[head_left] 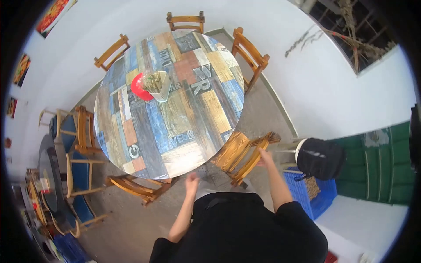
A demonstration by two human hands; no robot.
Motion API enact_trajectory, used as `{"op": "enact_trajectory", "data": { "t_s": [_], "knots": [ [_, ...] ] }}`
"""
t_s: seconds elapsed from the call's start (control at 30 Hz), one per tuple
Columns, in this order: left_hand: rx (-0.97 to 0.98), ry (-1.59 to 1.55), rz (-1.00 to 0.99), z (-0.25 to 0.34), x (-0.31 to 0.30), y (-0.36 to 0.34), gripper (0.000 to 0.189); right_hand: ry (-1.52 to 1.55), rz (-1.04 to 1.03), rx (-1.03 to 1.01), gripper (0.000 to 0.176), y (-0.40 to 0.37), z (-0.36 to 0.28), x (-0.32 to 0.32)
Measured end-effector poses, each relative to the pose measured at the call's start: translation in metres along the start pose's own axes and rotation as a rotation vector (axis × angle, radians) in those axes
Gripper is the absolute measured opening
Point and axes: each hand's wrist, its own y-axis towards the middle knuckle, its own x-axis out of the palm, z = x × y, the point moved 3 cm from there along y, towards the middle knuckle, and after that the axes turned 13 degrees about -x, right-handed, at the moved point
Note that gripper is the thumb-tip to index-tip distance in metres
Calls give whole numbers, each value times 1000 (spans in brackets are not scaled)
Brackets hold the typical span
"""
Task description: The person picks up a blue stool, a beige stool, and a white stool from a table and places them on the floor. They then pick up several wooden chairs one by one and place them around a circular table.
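Observation:
My right hand (264,158) is at the backrest of a wooden chair (232,151), its fingers closed around the top rail. The chair stands at the lower right of the round table (188,153), its seat partly under the edge. Close to the table's near edge is my left hand (192,180), apart from the chair; it is small and blurred, so its fingers cannot be made out. On the patchwork-patterned tabletop are a white basket (163,90) filled with thin stick-like items and a red object (139,87) beside it.
Another wooden chair (140,188) stands at the table's near left, and several more surround it. To my right are a black backpack (320,158) on a stool and a blue crate (302,195). Blue-seated chairs (80,175) line the left by a dark table (48,175).

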Motion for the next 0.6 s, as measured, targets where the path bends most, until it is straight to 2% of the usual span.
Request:
{"op": "enact_trajectory", "data": {
  "t_s": [0.03, 0.13, 0.23, 0.33, 0.37, 0.5, 0.57, 0.6],
  "knots": [
    [-266, -119, -217, -18, 36, 7, 50, -28, -29, 12, 63, 9, -5, -2],
    [-816, -179, -281, -45, 116, -1, 55, -78, -124, 65, 62, 25, -5, -8],
    [-1114, -569, -302, -35, 162, -45, 49, 11, -239, 117, 57, 45, 6, -7],
    [-1006, -752, -449, -86, 189, -26, 43, 81, -252, 58, 53, 58, 16, 2],
    [-878, -768, -555, -91, 192, -25, 43, 79, -275, 142, 52, 53, 5, 3],
    [-858, -948, -428, -43, 195, -67, 41, 139, -407, 194, 51, 58, 6, 8],
    [-826, -1074, -361, -35, 192, -76, 40, 134, -447, 117, 52, 55, -4, 17],
    [-764, -1120, -391, -21, 187, -83, 40, 135, -463, 86, 52, 53, -3, 21]
  ]
}}
